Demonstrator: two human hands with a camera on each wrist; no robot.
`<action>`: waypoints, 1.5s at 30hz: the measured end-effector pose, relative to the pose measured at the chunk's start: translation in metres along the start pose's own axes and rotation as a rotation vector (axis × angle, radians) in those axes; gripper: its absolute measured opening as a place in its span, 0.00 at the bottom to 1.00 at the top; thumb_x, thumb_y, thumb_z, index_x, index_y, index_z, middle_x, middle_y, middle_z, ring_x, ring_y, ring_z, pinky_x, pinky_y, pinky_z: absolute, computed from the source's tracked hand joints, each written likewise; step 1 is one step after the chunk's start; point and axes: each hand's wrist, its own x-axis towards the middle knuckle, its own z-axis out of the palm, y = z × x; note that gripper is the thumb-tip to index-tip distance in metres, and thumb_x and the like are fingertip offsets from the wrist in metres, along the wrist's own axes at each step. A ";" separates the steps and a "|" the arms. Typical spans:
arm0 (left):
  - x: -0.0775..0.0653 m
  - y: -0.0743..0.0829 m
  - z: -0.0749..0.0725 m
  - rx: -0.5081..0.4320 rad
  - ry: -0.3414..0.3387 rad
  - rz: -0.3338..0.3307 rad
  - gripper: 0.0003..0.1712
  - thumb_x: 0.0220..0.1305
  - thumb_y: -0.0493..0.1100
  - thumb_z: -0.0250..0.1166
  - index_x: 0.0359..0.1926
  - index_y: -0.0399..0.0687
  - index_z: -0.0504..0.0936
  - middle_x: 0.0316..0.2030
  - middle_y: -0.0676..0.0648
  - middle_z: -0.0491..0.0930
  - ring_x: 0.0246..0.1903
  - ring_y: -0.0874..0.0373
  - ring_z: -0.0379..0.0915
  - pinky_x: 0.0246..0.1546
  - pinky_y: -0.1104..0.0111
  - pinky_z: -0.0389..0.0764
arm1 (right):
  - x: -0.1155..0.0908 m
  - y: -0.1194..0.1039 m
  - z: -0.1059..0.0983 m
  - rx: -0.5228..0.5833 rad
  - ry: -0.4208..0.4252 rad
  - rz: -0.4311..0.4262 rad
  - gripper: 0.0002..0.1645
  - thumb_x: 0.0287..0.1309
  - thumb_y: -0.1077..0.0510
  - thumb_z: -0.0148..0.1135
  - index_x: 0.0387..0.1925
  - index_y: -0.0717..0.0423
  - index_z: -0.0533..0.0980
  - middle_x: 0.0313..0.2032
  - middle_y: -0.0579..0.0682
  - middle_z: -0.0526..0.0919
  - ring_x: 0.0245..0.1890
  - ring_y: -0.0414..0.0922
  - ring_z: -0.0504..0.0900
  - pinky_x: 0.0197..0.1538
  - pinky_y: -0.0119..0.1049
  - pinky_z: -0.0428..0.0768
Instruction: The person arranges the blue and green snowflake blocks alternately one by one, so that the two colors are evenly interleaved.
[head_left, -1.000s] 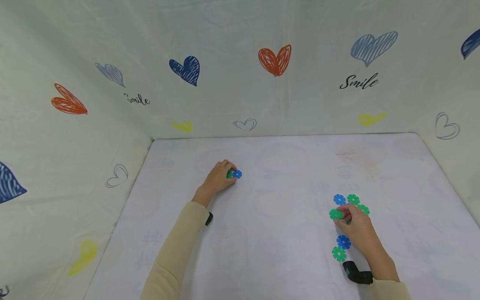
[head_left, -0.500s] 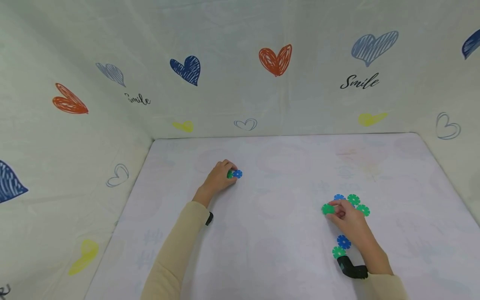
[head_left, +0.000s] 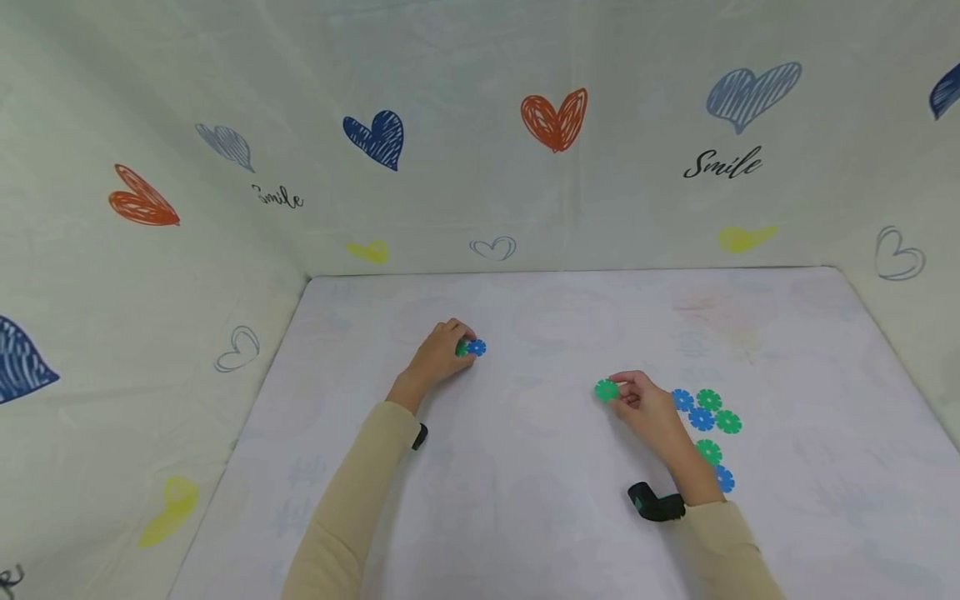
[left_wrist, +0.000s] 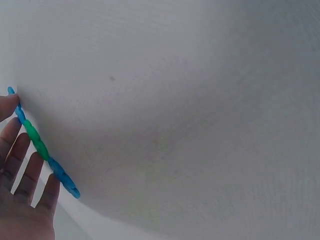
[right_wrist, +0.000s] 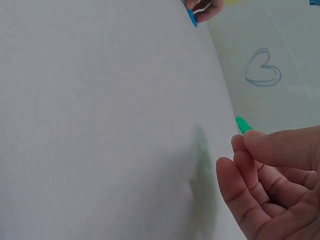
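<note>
At the table's left-centre, my left hand (head_left: 437, 357) grips a short chain of joined flower-shaped discs (head_left: 477, 347). In the left wrist view it runs blue, green, blue: the green disc (left_wrist: 36, 139) sits in the middle, the thumb at the upper blue end and the fingers along one side. My right hand (head_left: 651, 417) pinches a single green flower-shaped disc (head_left: 606, 390) between thumb and fingertips, apart from the chain. The right wrist view shows that green disc (right_wrist: 242, 124) edge-on beyond the thumb, with the left hand (right_wrist: 207, 10) at the top.
Several loose discs lie to the right of my right hand, among them a blue disc (head_left: 701, 418) and a green disc (head_left: 727, 422). Another blue disc (head_left: 725, 478) is partly hidden by the right forearm. A white cloth with printed hearts rises behind the white table (head_left: 525, 483).
My right hand has carried the green disc left and farther back, away from the loose discs, uncovering some of them. The left hand with the chain has stayed in place.
</note>
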 end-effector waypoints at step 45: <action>0.001 0.004 -0.001 0.019 -0.013 -0.059 0.19 0.59 0.45 0.64 0.51 0.47 0.75 0.51 0.48 0.72 0.53 0.52 0.64 0.60 0.61 0.67 | 0.107 -0.069 0.100 0.100 -0.166 -0.027 0.16 0.55 0.65 0.60 0.47 0.64 0.73 0.37 0.57 0.79 0.38 0.47 0.76 0.46 0.39 0.77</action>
